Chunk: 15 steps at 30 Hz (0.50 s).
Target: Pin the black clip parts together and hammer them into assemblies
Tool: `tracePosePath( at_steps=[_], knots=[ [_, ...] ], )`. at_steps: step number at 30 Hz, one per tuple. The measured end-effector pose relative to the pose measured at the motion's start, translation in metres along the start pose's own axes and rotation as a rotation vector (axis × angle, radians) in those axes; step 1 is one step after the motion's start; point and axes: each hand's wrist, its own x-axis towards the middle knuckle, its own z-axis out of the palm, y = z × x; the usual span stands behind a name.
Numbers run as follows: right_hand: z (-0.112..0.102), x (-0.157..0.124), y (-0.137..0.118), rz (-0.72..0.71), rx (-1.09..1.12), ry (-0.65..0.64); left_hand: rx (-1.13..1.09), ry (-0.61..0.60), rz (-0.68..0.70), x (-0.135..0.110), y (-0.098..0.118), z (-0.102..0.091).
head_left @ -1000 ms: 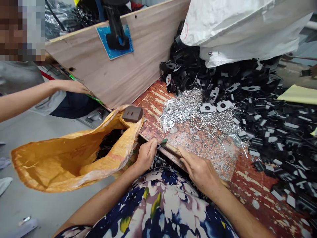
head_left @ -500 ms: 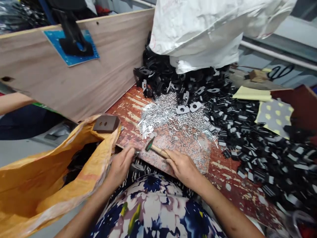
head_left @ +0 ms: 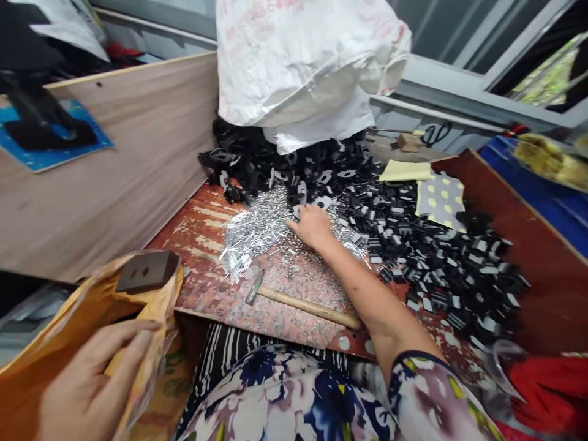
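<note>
At the lower left my left hand (head_left: 96, 380) hangs over the yellow woven sack (head_left: 160, 361), fingers stretched out and holding nothing I can see. My right hand (head_left: 315, 226) reaches into the middle of the bench, fingers bent around a black plastic part with a grey face (head_left: 296, 211); its fingertips are partly hidden. A similar part (head_left: 323, 202) lies right beside it. Below the right hand is a heap of small silvery metal pins (head_left: 257, 223). Nearer to me a hammer (head_left: 303, 305) with a wooden handle lies flat, partly under my right forearm.
Black clips (head_left: 390, 214) are heaped on the right, and larger black parts (head_left: 257, 153) at the back beneath a white sack (head_left: 294, 67). A wooden board (head_left: 151, 122) stands along the left. A brown block (head_left: 147, 271) rests on the sack's rim. Scissors (head_left: 436, 133) lie at the back.
My right hand has put down the hammer and moved forward to the black parts. My left hand has shifted left over the yellow sack. The view has swung right.
</note>
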Motion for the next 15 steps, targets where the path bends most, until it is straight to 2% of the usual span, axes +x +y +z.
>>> tracePosePath(
  at_steps=[3, 5, 6, 8, 11, 13, 14, 15],
  knots=[
    [-0.001, 0.006, 0.005, 0.005, -0.014, 0.02, -0.138, -0.263, -0.022, -0.004, 0.039, 0.047],
    [-0.01, -0.006, 0.011, -0.021, -0.005, 0.033, -0.281, -0.408, -0.129, -0.002, 0.054, 0.072],
    [-0.016, -0.016, 0.013, -0.051, 0.007, 0.036, -0.383, -0.434, -0.199, 0.001, 0.06, 0.083],
    [-0.029, -0.043, 0.01, -0.147, 0.041, 0.036, -0.624, -0.46, -0.344, 0.009, 0.072, 0.099],
    [-0.042, -0.099, -0.007, -0.399, 0.136, 0.031, -0.901, -0.528, -0.51, 0.016, 0.095, 0.117],
    [-0.044, -0.138, -0.016, -0.579, 0.211, 0.064, -0.931, -0.588, -0.567, 0.015, 0.108, 0.127],
    [-0.045, -0.155, -0.016, -0.604, 0.234, 0.061, -0.911, -0.606, -0.582, 0.013, 0.112, 0.131],
    [-0.045, -0.17, -0.011, -0.57, 0.251, 0.06, -0.879, -0.618, -0.594, 0.01, 0.115, 0.135]
  ],
)
